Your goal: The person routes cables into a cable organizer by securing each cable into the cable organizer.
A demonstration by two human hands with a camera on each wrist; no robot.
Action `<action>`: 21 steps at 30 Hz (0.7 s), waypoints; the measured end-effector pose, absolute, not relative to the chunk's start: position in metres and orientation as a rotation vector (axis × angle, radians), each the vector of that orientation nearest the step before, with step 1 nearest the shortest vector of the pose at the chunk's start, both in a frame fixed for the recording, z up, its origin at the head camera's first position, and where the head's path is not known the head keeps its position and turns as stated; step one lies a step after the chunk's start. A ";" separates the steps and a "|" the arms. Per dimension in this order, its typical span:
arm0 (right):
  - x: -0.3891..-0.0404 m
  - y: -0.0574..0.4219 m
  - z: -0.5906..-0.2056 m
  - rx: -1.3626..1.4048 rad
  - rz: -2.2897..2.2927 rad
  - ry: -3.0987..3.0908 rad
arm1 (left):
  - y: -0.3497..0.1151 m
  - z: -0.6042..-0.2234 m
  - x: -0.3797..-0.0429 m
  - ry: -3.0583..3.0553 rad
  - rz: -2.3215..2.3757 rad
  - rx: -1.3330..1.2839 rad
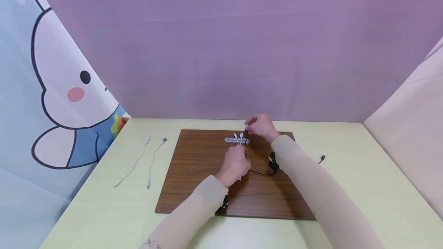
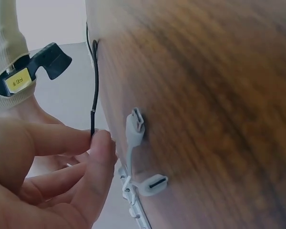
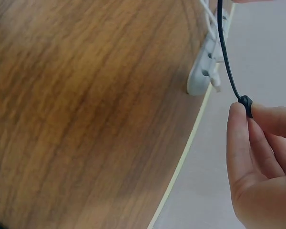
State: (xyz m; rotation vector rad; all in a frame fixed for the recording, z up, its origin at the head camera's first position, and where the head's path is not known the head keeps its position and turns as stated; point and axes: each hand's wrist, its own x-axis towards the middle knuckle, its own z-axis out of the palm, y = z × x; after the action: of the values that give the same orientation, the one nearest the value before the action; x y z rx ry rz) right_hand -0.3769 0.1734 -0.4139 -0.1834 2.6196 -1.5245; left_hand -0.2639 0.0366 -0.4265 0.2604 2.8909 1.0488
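My left hand point(image 1: 235, 162) pinches a black cable point(image 2: 96, 81) between thumb and finger, above the brown wooden board point(image 1: 197, 180). Farther back, my right hand point(image 1: 261, 126) holds the same cable's black end piece point(image 3: 246, 105) by its fingertips. The cable stretches between both hands, past a pale cable clip strip point(image 3: 196, 82) near the board's back edge. White cables run through slots of that strip. Two of their white plugs, one point(image 2: 135, 130) above another point(image 2: 153, 185), show beside my left fingers in the left wrist view.
Two white cables, one point(image 1: 135, 163) left of the other point(image 1: 152, 164), lie on the pale table point(image 1: 100, 210) left of the board. A black plug point(image 1: 322, 158) lies to the right, partly behind my right sleeve. A purple backdrop point(image 1: 221, 49) rises behind the table.
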 end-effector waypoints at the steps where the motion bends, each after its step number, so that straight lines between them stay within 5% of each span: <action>1: -0.377 0.173 -0.415 -0.184 -1.505 2.630 | 0.037 -0.426 -0.264 2.888 1.043 0.258; 21: -0.383 0.164 -0.427 -0.147 -1.255 2.765 | 0.045 -0.430 -0.269 2.769 1.074 0.212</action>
State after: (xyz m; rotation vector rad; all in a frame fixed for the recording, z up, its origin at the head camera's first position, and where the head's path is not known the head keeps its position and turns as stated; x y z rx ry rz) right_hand -0.3827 0.1644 -0.4268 -0.1473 2.7651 -1.2550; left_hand -0.2694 0.0452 -0.4295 0.2120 2.7691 1.0738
